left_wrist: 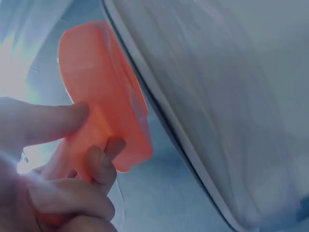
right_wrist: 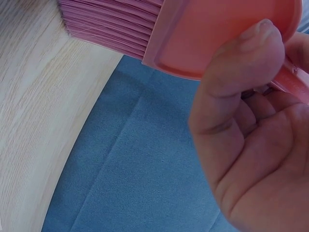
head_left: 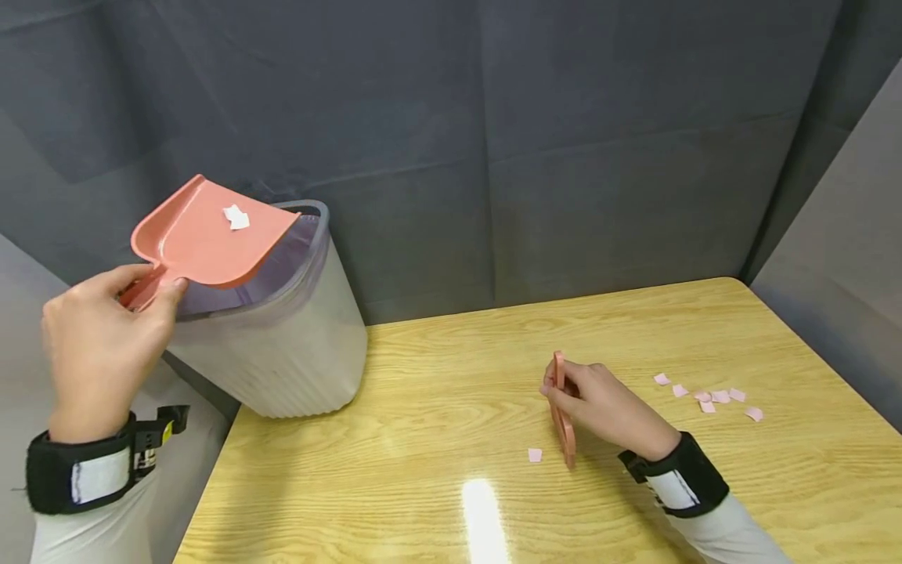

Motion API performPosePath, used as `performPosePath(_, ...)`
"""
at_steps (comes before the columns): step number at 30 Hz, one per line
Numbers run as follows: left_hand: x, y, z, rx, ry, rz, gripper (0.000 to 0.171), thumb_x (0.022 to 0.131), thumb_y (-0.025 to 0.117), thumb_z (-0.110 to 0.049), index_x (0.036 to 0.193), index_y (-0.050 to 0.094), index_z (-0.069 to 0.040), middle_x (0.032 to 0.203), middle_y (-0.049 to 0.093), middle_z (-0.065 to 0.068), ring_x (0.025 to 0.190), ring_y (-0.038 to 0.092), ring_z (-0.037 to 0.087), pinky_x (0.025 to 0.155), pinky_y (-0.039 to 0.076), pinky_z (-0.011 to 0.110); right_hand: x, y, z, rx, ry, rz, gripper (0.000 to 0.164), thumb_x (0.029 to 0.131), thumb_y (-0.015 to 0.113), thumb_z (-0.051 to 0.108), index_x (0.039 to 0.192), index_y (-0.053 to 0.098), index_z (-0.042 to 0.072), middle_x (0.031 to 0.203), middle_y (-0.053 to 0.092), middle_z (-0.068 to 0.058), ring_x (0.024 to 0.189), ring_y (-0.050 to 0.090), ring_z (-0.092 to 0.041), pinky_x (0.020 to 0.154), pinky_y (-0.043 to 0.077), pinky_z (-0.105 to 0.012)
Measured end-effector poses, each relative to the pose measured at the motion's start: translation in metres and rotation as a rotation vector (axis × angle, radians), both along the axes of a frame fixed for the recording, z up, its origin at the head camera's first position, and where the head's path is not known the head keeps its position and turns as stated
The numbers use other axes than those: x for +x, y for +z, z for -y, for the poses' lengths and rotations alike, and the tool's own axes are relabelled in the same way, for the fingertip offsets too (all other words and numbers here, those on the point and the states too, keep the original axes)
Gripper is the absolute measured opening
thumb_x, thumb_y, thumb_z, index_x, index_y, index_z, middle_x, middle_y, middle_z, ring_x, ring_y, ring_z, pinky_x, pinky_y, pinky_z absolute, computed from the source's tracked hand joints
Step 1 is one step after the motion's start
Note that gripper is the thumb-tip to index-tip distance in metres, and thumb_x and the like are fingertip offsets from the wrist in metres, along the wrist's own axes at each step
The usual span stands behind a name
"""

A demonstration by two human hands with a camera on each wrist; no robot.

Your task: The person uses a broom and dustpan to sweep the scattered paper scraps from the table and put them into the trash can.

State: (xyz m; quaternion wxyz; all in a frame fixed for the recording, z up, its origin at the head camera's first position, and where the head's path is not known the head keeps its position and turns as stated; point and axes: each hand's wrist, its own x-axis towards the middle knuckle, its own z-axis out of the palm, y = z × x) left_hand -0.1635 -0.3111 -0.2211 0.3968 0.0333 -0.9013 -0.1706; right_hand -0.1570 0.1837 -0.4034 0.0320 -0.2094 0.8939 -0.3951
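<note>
In the head view my left hand (head_left: 113,337) grips the handle of a coral-pink dustpan (head_left: 204,243), held up over the near side of a waste bin (head_left: 296,345). White paper scraps (head_left: 236,218) lie on the pan, whose front lip tilts toward the bin's opening. My right hand (head_left: 599,403) holds a matching hand brush (head_left: 564,423) by its handle, low over the wooden table. The right wrist view shows the brush's pink bristles (right_wrist: 111,21) against the tabletop and my thumb pressed on its body. One pink paper scrap (head_left: 535,455) sits just left of the brush.
Several more pink scraps (head_left: 712,397) are scattered on the table (head_left: 437,376) right of my right hand. The bin, lined with a translucent bag (head_left: 232,294), stands at the table's left edge. A dark grey curtain (head_left: 493,157) hangs behind.
</note>
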Motion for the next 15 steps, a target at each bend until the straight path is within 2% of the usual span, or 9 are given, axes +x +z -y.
performPosePath(1, 0.0002, -0.0006, 0.0018, -0.011, 0.018, -0.004, 0.041, 0.094, 0.070, -0.029, 0.117, 0.075, 0.004, 0.104, 0.072, 0.030, 0.090, 0.062, 0.048, 0.065, 0.034, 0.039, 0.0001, -0.0002, -0.0001, 0.000, 0.001, 0.001, 0.024, 0.107, 0.057, 0.037, 0.102, 0.067, 0.015, 0.067, 0.054, 0.006, 0.056, 0.045, -0.008, 0.055, 0.038, -0.026)
performPosePath(5, 0.0007, -0.0026, 0.0063, -0.055, 0.088, -0.028, 0.040, 0.095, 0.069, -0.030, 0.118, 0.074, 0.003, 0.103, 0.069, 0.032, 0.091, 0.059, 0.053, 0.059, 0.031, 0.054, 0.0004, -0.0008, -0.0003, 0.001, 0.001, 0.006, 0.024, 0.107, 0.058, 0.036, 0.102, 0.067, 0.014, 0.066, 0.053, 0.006, 0.056, 0.044, -0.008, 0.055, 0.037, -0.025)
performPosePath(9, 0.0013, -0.0045, 0.0075, -0.106, 0.114, -0.073, 0.040, 0.096, 0.067, -0.029, 0.119, 0.074, 0.002, 0.098, 0.066, 0.033, 0.086, 0.056, 0.055, 0.055, 0.030, 0.056, 0.0005, -0.0016, -0.0005, 0.005, -0.003, 0.005, 0.023, 0.107, 0.058, 0.035, 0.102, 0.067, 0.014, 0.066, 0.050, 0.006, 0.056, 0.042, -0.008, 0.055, 0.035, -0.025)
performPosePath(15, -0.0014, -0.0096, 0.0099, -0.139, 0.126, -0.153, 0.035, 0.095, 0.067, -0.026, 0.121, 0.075, -0.003, 0.099, 0.065, 0.030, 0.083, 0.056, 0.056, 0.057, 0.031, 0.062, 0.0002, -0.0019, -0.0007, -0.003, 0.006, -0.002, 0.024, 0.107, 0.057, 0.037, 0.102, 0.067, 0.015, 0.068, 0.057, 0.005, 0.057, 0.047, -0.009, 0.057, 0.039, -0.026)
